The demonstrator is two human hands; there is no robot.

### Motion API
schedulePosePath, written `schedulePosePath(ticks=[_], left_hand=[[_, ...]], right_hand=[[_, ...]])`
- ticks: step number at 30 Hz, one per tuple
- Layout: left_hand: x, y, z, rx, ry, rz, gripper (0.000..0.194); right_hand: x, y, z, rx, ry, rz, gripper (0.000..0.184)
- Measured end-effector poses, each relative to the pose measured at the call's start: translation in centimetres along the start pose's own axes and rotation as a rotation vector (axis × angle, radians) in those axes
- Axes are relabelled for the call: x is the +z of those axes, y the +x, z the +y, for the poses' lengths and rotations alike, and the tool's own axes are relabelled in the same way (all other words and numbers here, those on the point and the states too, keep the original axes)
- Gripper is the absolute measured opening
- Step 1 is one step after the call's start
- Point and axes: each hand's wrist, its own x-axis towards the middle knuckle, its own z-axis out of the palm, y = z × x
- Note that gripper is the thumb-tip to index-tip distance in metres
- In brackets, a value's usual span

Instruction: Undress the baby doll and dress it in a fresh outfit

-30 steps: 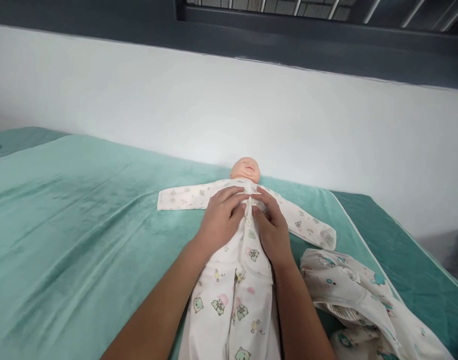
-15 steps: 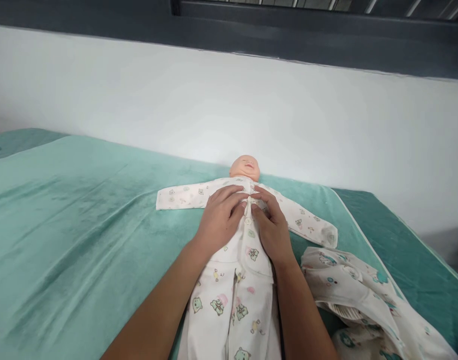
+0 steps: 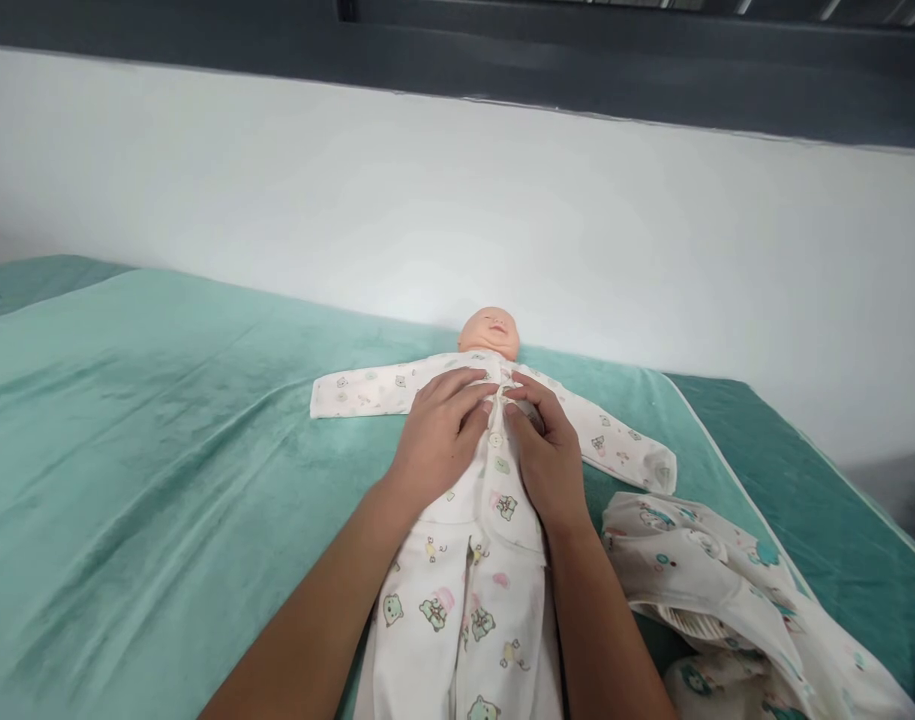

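Note:
A baby doll (image 3: 490,334) lies on its back, its head toward the wall. It wears a white baby shirt (image 3: 506,508) printed with small bears, sleeves spread to both sides, and matching pants (image 3: 419,650). My left hand (image 3: 440,432) grips the left edge of the shirt's front opening at the chest. Opposite it, my right hand (image 3: 548,450) grips the other edge, fingers curled and thumb against the cloth. The fingertips nearly meet over the placket, so what lies between them is partly hidden. Just below them a round button (image 3: 496,440) shows.
Crumpled white printed baby clothing (image 3: 697,560) lies to the right of my right forearm. A green plush cover (image 3: 164,450) with soft folds spreads under everything. Behind the doll's head rises a white wall (image 3: 427,200), with a dark ledge (image 3: 502,70) above.
My right hand has shifted very slightly to the right at the shirt opening. The left hand, doll and loose clothing stay in place; the view has tilted a little.

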Motion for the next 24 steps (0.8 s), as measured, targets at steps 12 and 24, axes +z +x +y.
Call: schedulePosePath(ticks=[12, 24], left_hand=[[-0.17, -0.01, -0.18, -0.005, -0.018, -0.008, 0.032], [-0.22, -0.23, -0.13, 0.067, 0.056, -0.053, 0.034]], right_hand=[[-0.39, -0.01, 0.31, 0.001, 0.036, -0.003, 0.018], [-0.2, -0.04, 0.8, -0.015, -0.029, -0.023, 0.03]])
